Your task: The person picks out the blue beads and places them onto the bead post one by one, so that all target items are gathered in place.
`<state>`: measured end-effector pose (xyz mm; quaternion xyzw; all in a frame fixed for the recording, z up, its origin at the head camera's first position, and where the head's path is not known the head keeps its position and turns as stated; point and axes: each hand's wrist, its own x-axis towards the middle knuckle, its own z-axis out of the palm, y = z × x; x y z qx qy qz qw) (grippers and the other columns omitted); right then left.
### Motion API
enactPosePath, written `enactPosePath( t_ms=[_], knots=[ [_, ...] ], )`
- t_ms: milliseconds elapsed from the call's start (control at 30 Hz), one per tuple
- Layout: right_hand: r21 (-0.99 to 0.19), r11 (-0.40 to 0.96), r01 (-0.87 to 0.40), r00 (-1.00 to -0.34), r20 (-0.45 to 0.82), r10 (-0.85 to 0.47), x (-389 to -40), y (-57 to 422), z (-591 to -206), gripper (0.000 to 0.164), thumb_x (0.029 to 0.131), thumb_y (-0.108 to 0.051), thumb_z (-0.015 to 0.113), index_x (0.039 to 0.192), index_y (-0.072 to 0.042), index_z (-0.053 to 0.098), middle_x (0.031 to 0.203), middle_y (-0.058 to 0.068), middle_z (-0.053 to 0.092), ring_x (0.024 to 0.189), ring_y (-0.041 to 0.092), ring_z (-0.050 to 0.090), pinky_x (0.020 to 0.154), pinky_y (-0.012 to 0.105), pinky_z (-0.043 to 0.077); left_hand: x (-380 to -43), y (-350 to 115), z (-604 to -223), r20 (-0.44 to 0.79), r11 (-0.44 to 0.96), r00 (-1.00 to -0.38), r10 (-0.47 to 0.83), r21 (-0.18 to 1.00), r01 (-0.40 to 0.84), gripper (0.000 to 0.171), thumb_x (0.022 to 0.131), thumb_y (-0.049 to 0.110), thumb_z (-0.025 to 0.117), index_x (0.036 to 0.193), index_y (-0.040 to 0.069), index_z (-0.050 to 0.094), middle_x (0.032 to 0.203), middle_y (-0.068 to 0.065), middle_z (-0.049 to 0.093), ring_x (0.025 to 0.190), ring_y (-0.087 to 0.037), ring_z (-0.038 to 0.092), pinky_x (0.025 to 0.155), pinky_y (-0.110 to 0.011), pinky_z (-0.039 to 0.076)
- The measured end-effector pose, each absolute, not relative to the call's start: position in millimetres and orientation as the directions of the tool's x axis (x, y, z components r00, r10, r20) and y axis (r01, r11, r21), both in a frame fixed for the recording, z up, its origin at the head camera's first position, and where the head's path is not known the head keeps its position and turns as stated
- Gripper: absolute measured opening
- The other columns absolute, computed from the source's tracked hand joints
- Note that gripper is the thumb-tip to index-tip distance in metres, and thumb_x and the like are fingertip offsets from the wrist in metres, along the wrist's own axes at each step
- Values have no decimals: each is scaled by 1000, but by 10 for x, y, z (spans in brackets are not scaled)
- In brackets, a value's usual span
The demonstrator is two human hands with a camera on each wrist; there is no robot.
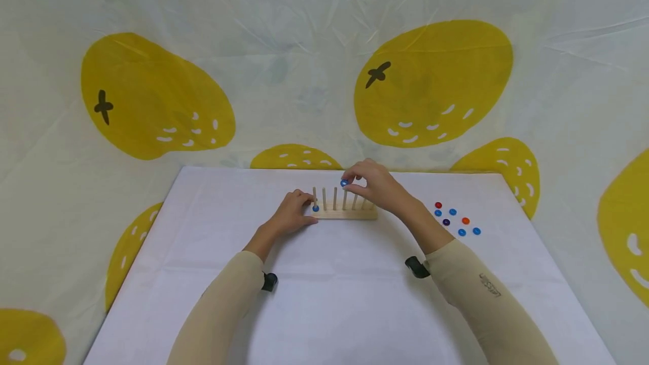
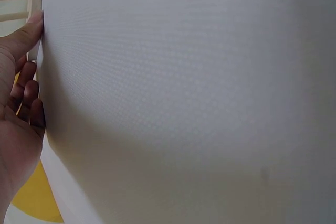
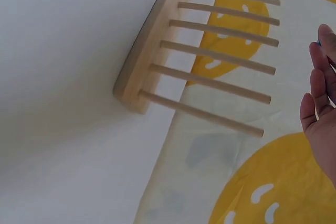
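A wooden peg rack [image 1: 350, 214] with a row of upright pegs stands near the table's back edge. My left hand [image 1: 291, 213] grips its left end, the thumb at the front and the fingers behind; the left wrist view shows the thumb [image 2: 30, 31] against the wood. On the leftmost peg a blue bead [image 1: 315, 208] sits down at the base, also visible in the right wrist view. Above the middle pegs, my right hand [image 1: 377, 185] pinches another blue bead [image 1: 344, 183] between thumb and index finger. That bead is mostly hidden by the fingers in the right wrist view.
Right of the rack lie several loose beads: a red bead [image 1: 438, 205], an orange bead [image 1: 465, 221], a dark purple bead [image 1: 446, 222] and several blue ones. White cloth covers the table [image 1: 324, 308]. A fruit-patterned curtain [image 1: 304, 83] hangs behind it.
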<state>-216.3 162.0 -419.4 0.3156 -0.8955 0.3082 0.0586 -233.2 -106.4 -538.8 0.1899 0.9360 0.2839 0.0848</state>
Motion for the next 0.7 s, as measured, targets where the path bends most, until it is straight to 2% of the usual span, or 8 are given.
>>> enactPosePath(
  t_ms=[133,333,700],
  knots=[
    [-514,593,-620,-775,278,-568,-2248,1484,-4193,18,91,-15,80,108,-9,75,100,3,73,101,26,61,88,41,50,-2339,-1066,-5392,-65,773,-916,396,561,295,60,84,31,87,135,8,64,127,-10,60,120,-27,52,110,-42,45],
    [-506,619,-600,-785,222,-579,-2348,1311,-4206,18,94,-19,77,110,-11,76,101,2,74,102,23,60,93,43,48,-2337,-1070,-5381,-74,766,-916,394,576,284,60,85,31,87,136,9,64,127,-10,60,121,-27,52,110,-42,45],
    [-520,622,-586,-786,174,-594,-2451,1069,-4240,19,95,-17,76,112,-9,77,103,3,77,100,23,63,92,40,51,-2358,-1065,-5365,-104,778,-918,382,572,259,59,85,34,86,135,11,64,126,-7,58,119,-25,50,108,-40,46]
  ],
)
